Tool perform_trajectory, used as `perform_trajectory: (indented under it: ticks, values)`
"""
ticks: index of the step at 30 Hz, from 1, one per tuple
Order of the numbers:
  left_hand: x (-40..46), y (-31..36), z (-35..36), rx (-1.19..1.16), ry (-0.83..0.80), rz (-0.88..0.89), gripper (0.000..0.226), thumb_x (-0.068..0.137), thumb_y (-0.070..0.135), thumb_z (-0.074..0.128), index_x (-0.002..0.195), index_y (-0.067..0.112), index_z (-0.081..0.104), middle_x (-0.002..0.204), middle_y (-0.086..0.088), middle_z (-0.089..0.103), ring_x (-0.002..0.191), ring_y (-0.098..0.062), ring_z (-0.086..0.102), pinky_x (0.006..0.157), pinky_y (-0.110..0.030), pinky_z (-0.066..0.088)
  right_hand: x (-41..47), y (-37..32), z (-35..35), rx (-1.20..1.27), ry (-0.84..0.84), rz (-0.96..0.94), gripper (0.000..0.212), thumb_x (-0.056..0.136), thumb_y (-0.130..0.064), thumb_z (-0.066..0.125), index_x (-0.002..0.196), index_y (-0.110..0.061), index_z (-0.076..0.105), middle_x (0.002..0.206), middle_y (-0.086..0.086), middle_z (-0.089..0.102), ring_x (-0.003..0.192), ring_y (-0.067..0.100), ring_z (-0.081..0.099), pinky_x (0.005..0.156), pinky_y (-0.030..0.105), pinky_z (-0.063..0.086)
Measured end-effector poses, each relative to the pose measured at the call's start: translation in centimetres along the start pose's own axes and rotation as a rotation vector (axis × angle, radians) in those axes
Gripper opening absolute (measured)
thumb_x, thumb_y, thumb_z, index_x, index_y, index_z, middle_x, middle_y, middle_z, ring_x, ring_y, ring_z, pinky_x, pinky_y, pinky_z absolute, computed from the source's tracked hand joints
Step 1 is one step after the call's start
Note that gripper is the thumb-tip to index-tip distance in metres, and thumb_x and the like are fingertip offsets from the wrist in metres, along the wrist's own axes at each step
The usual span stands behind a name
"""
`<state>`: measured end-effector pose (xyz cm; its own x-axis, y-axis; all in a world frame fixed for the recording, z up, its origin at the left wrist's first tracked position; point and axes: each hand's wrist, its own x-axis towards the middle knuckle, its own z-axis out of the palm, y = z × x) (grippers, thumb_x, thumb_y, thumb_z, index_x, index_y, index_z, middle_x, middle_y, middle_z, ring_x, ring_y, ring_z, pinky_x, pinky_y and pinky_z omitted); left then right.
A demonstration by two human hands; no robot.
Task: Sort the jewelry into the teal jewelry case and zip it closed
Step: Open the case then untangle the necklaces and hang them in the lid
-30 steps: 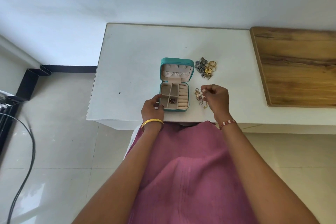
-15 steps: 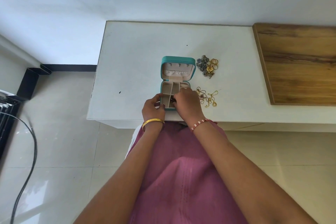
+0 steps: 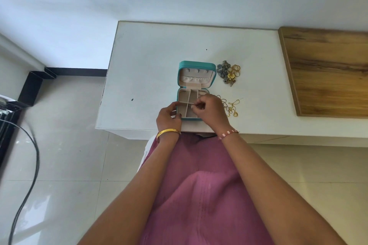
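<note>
- Since a second ago, the right hand (image 3: 207,110) has left the gold chains (image 3: 231,106) on the desk (image 3: 143,61) and come over the open case; it now sits above the right half of the tray.
- Its fingers (image 3: 196,105) are curled together in a pinch over the divided compartments; whatever they pinch is too small to make out.
- The left hand (image 3: 168,117) stays where it was, at the near left corner of the teal jewelry case (image 3: 197,74), with thumb and fingers curled against the case's left wall and front edge.
- The case lies open near the desk's front edge, lid tilted back away from the person, its beige lining and a gathered pocket showing.
- The tray's left part is split by thin dividers into small cells; the right part is hidden under the right hand.
- The gold chains lie tangled on the desk just right of the case, partly behind the right wrist.
- Farther back, beside the lid, a pile of rings and brooches (image 3: 229,72) rests on the desk.
- A gold bangle (image 3: 168,132) circles the left wrist, and a pink and white bracelet (image 3: 228,134) the right.
- A wooden board (image 3: 326,71) lies at the desk's right end.
</note>
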<state>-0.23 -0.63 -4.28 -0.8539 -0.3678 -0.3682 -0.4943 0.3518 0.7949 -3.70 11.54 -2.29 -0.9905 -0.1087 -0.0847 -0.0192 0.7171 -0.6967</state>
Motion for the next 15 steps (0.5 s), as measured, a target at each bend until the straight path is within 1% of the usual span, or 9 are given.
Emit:
perform_trajectory:
  ticks: [2, 3, 4, 5, 6, 7, 9, 13, 15]
  values:
    - [0.0, 0.0, 0.0, 0.004, 0.004, -0.001, 0.041, 0.080, 0.000, 0.053, 0.114, 0.020, 0.063, 0.110, -0.010, 0.065, 0.098, -0.020, 0.063, 0.089, -0.023, 0.042, -0.4, 0.0, -1.2, 0.250, 0.096, 0.135, 0.005, 0.077, -0.009, 0.069, 0.076, -0.004, 0.069, 0.072, 0.009, 0.066, 0.060, 0.005, 0.057, 0.061, 0.017, 0.045]
    - [0.0, 0.0, 0.0, 0.002, 0.005, -0.001, 0.041, 0.080, 0.000, 0.053, 0.114, 0.020, 0.063, 0.110, -0.010, 0.065, 0.098, -0.021, 0.063, 0.090, -0.023, 0.042, -0.6, 0.1, -1.9, 0.373, 0.134, 0.194, 0.003, 0.077, -0.008, 0.068, 0.075, -0.006, 0.068, 0.069, 0.007, 0.065, 0.058, 0.001, 0.056, 0.062, 0.017, 0.048]
    - [0.0, 0.0, 0.0, 0.000, 0.003, -0.002, 0.041, 0.080, 0.000, 0.053, 0.115, 0.020, 0.063, 0.110, -0.010, 0.065, 0.098, -0.021, 0.063, 0.090, -0.023, 0.042, -0.7, 0.2, -2.6, 0.520, 0.162, 0.256, 0.005, 0.078, -0.006, 0.067, 0.074, -0.006, 0.067, 0.069, 0.008, 0.065, 0.058, 0.003, 0.058, 0.064, 0.020, 0.051]
    - [0.1, 0.0, 0.1, -0.004, 0.001, -0.003, 0.041, 0.081, -0.001, 0.053, 0.115, 0.019, 0.063, 0.110, -0.010, 0.065, 0.098, -0.021, 0.063, 0.089, -0.023, 0.042, -0.8, 0.3, -3.3, 0.693, 0.180, 0.314, 0.006, 0.080, -0.004, 0.066, 0.074, -0.006, 0.065, 0.071, 0.010, 0.065, 0.060, 0.008, 0.060, 0.066, 0.024, 0.054]
    - [0.1, 0.0, 0.1, -0.007, 0.000, -0.004, 0.041, 0.081, -0.001, 0.053, 0.115, 0.019, 0.063, 0.111, -0.010, 0.065, 0.097, -0.021, 0.063, 0.088, -0.022, 0.042, -0.9, 0.6, -4.1, 0.844, 0.197, 0.361, 0.007, 0.081, -0.001, 0.064, 0.075, -0.005, 0.063, 0.073, 0.012, 0.065, 0.061, 0.013, 0.062, 0.066, 0.026, 0.056]
    - [0.1, -0.1, 0.1, -0.009, 0.001, -0.004, 0.041, 0.081, -0.001, 0.053, 0.115, 0.019, 0.063, 0.111, -0.010, 0.065, 0.097, -0.020, 0.063, 0.088, -0.021, 0.041, -0.9, 0.9, -4.7, 0.946, 0.221, 0.392, 0.007, 0.082, 0.000, 0.063, 0.076, -0.004, 0.062, 0.074, 0.014, 0.065, 0.062, 0.016, 0.063, 0.066, 0.026, 0.057]
    - [0.1, -0.1, 0.1, -0.009, 0.005, -0.005, 0.041, 0.081, -0.001, 0.053, 0.115, 0.019, 0.063, 0.111, -0.010, 0.065, 0.096, -0.020, 0.063, 0.087, -0.019, 0.041, -0.9, 2.0, -5.6, 0.986, 0.262, 0.437, 0.008, 0.083, 0.000, 0.062, 0.075, -0.003, 0.061, 0.072, 0.014, 0.063, 0.060, 0.017, 0.063, 0.065, 0.026, 0.058]
    - [0.1, -0.2, 0.1, -0.013, 0.008, -0.001, 0.040, 0.081, -0.001, 0.053, 0.114, 0.020, 0.063, 0.111, -0.010, 0.065, 0.096, -0.020, 0.064, 0.088, -0.021, 0.042, -0.8, 4.1, -5.5, 0.793, 0.236, 0.547, 0.015, 0.084, -0.001, 0.062, 0.070, -0.004, 0.060, 0.067, 0.013, 0.061, 0.050, 0.013, 0.061, 0.057, 0.021, 0.057]
    - [0.1, -0.1, 0.1, -0.013, 0.012, 0.004, 0.040, 0.081, -0.001, 0.053, 0.113, 0.020, 0.064, 0.109, -0.011, 0.066, 0.095, -0.020, 0.064, 0.088, -0.022, 0.043, -0.7, 4.5, -5.0, 0.733, 0.218, 0.591, 0.014, 0.084, 0.000, 0.062, 0.071, -0.003, 0.060, 0.068, 0.013, 0.061, 0.043, 0.008, 0.060, 0.053, 0.019, 0.056]
